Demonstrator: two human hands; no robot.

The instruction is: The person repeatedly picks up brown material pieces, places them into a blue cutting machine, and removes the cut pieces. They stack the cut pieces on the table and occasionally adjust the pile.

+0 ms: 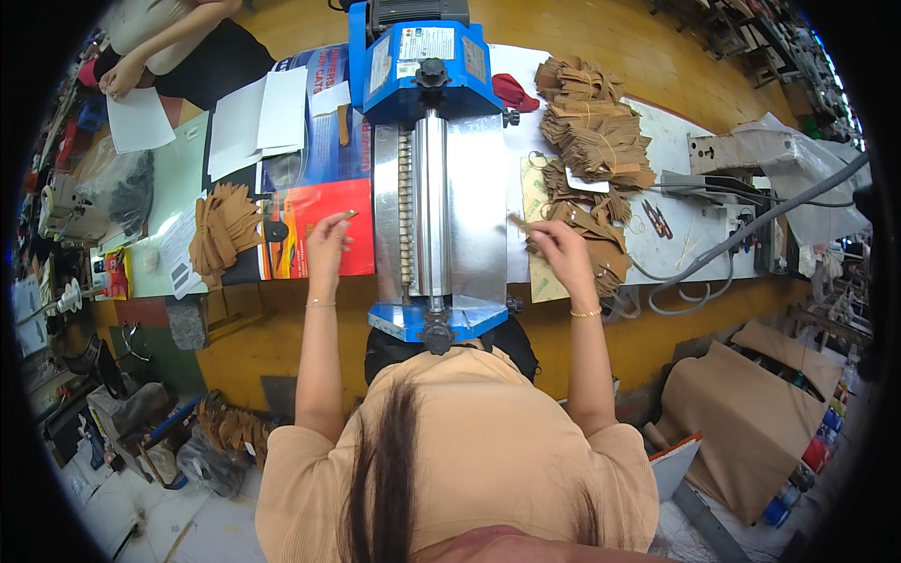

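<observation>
1. Taking twelve o'clock as straight ahead of me, the steel roller (433, 206) of the blue machine (432, 80) is in front of my body, its long axis running from twelve to six.
2. My right hand (560, 251) is out at the machine's right side, thumb and forefinger pinching a brown strip (518, 223). The strip sticks out from those fingertips toward ten o'clock, its long axis about ten to four, so it slants across the roller's line. Its free end is just beside the right edge of the metal plate (479, 206).
3. My left hand (330, 239) is over the red sheet (305, 211), fingertips pinching a small brownish piece (352, 214) that points toward two o'clock. It is too small to tell its shape; the other fingers hang loosely bent.
4. From the right strip the roller is at about nine o'clock; from the left piece, at about three. Both are apart from it, and I can't call either hand clearly nearer.
5. The brown bundles (601, 145) lie at about one o'clock from my right hand, the nearer hand. The left pile of brown strips (223, 230) lies at nine from my left.
</observation>
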